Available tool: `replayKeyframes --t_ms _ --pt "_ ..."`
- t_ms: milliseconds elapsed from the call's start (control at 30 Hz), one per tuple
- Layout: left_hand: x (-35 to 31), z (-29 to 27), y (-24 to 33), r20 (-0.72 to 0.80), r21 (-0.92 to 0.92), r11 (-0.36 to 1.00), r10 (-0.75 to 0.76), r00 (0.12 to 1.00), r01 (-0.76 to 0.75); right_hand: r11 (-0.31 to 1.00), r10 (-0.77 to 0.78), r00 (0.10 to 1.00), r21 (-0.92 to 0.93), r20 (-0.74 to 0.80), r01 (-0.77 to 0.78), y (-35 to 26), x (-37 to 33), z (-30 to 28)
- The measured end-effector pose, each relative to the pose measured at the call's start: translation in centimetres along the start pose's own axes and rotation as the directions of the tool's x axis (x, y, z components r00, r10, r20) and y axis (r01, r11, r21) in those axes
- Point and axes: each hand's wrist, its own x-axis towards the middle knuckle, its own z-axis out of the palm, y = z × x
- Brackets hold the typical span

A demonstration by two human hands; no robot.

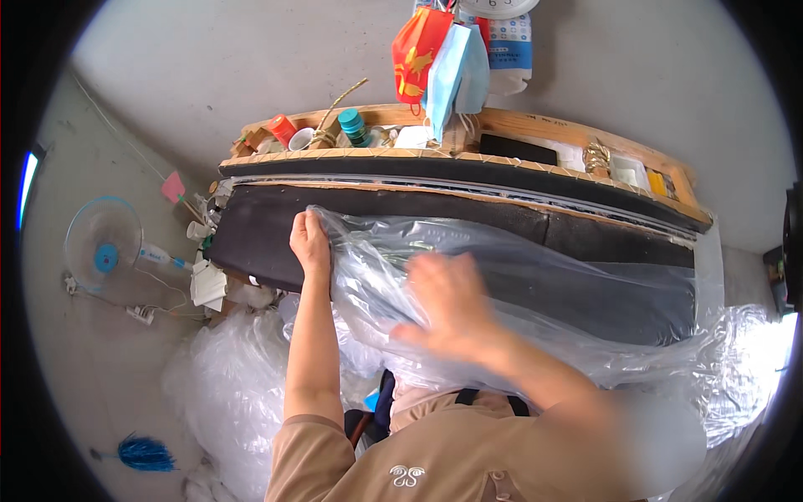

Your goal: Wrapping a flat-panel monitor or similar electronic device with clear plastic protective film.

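Observation:
A long, clear plastic film (519,301) lies across the dark padded work surface (259,234) and runs off to the right. My left hand (313,244) is closed on the film's left end, fingertips pinching its upper corner. Over the middle of the film, close to its left part, is my right hand (452,305). It is blurred by motion, with the thumb apart from the outstretched fingers, and nothing shows in its grip. Whether the palm presses on the film I cannot tell.
Behind the surface runs a wooden tray (527,125) with a teal-lidded jar (353,125), a red cylinder (282,128) and small items. Face masks (447,79) hang above it. Bundled clear plastic (238,376) fills the lower left. A fan (104,255) stands at the left.

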Motion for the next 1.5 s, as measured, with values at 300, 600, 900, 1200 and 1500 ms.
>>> replayKeyframes --t_ms 300,600,900,1200,1500 --pt "1.3 0.1 -0.4 -0.001 0.459 0.848 0.299 0.954 -0.265 0.307 0.092 0.601 0.552 0.794 -0.775 2.1 -4.4 -2.8" --pt "7.5 -9.8 -4.0 0.009 0.887 0.462 0.034 0.999 -0.023 0.042 0.926 0.200 -0.438 -0.322 -0.898 12.1 -29.0 -30.2" --pt "8.0 -11.2 -6.2 -0.026 0.880 0.474 0.067 0.997 -0.009 -0.085 0.955 0.146 0.709 0.259 -0.700 8.9 -29.9 -10.5" --pt "8.8 -14.2 -6.6 0.042 0.876 0.466 0.175 0.984 -0.120 0.532 0.565 0.684 -0.430 -0.462 -0.730 9.7 -22.6 -16.8" --pt "9.2 -13.8 -6.9 0.069 0.863 0.477 0.213 0.975 -0.165 0.226 0.750 0.475 -0.497 -0.461 -0.838 15.2 -23.5 -19.5"
